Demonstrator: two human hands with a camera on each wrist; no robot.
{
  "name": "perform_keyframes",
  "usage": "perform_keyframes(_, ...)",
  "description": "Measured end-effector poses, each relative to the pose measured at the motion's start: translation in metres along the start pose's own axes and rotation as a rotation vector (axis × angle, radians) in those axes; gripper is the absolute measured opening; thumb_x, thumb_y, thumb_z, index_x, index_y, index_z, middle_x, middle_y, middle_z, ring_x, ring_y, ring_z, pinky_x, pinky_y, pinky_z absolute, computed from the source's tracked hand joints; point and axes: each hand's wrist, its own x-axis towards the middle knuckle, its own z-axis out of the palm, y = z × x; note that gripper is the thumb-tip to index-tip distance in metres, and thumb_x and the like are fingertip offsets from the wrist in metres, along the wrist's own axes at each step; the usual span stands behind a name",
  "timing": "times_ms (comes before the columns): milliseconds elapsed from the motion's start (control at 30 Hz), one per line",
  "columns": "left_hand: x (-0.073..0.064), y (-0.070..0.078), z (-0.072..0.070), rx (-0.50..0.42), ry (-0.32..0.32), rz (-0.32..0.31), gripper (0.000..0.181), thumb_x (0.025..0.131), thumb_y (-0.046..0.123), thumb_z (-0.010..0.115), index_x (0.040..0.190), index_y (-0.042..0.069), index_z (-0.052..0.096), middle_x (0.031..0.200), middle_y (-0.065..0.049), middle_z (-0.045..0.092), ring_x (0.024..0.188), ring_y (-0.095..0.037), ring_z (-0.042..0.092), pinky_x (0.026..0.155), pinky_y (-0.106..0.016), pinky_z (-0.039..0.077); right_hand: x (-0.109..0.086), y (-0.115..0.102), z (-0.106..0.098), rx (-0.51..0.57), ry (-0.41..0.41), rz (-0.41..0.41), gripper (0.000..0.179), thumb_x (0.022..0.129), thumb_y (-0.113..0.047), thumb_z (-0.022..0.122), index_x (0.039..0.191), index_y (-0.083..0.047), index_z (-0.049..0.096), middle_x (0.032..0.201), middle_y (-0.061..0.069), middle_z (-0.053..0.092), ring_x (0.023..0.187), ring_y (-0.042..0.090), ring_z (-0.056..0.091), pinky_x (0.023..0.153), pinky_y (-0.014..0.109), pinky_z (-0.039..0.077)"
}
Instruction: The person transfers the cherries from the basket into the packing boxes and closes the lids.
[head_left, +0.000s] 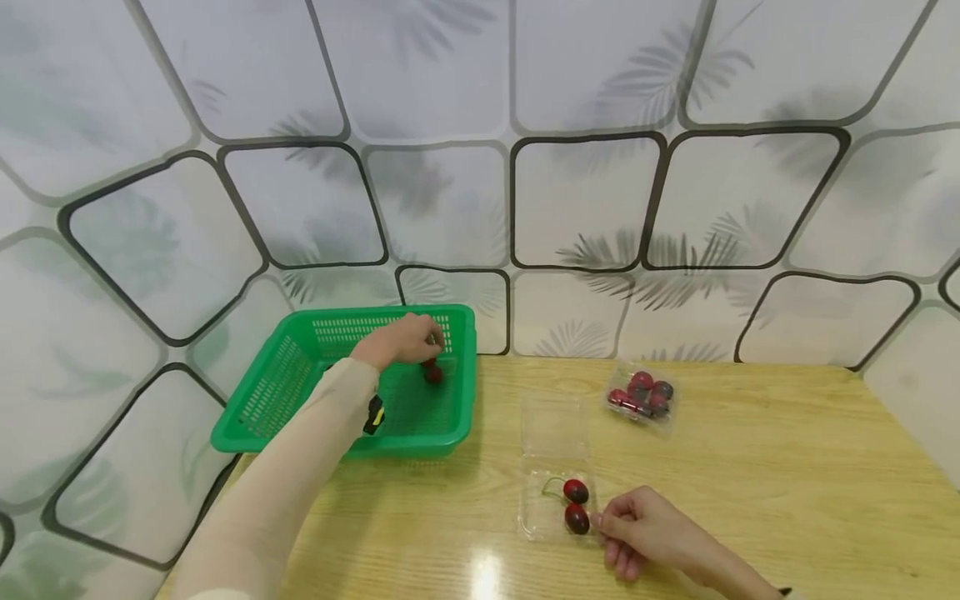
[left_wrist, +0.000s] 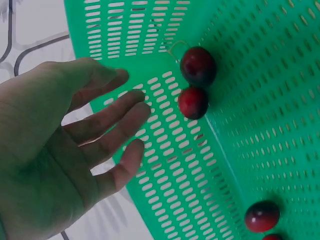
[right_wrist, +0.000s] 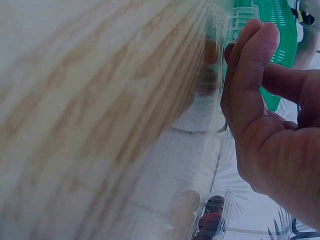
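My left hand [head_left: 405,340] reaches over the green plastic basket [head_left: 474,367]. In the left wrist view its fingers are loosely bent with nothing between them, and two dark red cherries [left_wrist: 198,67] lie just beyond the fingertips, one with a green stem. My right hand [head_left: 648,529] pinches the right edge of an opened clear plastic box [head_left: 542,521] between thumb and forefinger. Inside that box lie an upper cherry [head_left: 576,491] and a lower cherry [head_left: 577,519], close to my right fingertips. The box's clear lid [head_left: 555,425] is folded back, away from me.
A second clear box [head_left: 671,421] filled with several dark red fruits [head_left: 641,393] stands at the back right of the wooden table [head_left: 787,467]. More cherries [left_wrist: 262,216] lie farther along in the basket. A patterned wall [head_left: 585,208] rises behind the table.
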Motion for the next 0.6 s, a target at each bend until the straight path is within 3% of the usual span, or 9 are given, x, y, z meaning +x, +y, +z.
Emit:
perform_keyframes(133,0.004,0.002,0.003,0.021,-0.116,-0.013,0.036,0.106,0.019,0.049,0.135,0.006,0.066,0.137,-0.015,0.066,0.125,-0.031,0.063,0.104,-0.046,0.053,0.001,0.000,-0.001,0.002,0.005,0.014,0.033,0.104,-0.029,0.061,0.092,0.002,0.068,0.072,0.002,0.070,0.059,0.008,0.066,0.054,0.021,0.056)
perform_keyframes(367,0.001,0.005,0.011,0.033,-0.331,-0.058,0.040,0.106,0.018,0.049,0.143,0.007,0.060,0.148,-0.013,0.059,0.139,-0.033,0.054,0.112,-0.048,0.048,0.002,0.002,-0.002,0.004,-0.004,0.018,0.033,0.104,-0.029,0.060,0.093,0.002,0.067,0.072,0.002,0.070,0.060,0.009,0.066,0.055,0.021,0.056)
perform_keyframes(600,0.000,0.012,0.017,0.037,-0.353,-0.133,0.040,0.102,0.020,0.061,0.141,0.009,0.062,0.150,-0.011,0.057,0.140,-0.032,0.053,0.111,-0.048,0.048,0.003,0.002,-0.002,0.007,-0.003,0.006,0.034,0.103,-0.030,0.061,0.092,0.002,0.067,0.072,0.002,0.069,0.059,0.009,0.066,0.054,0.021,0.056)
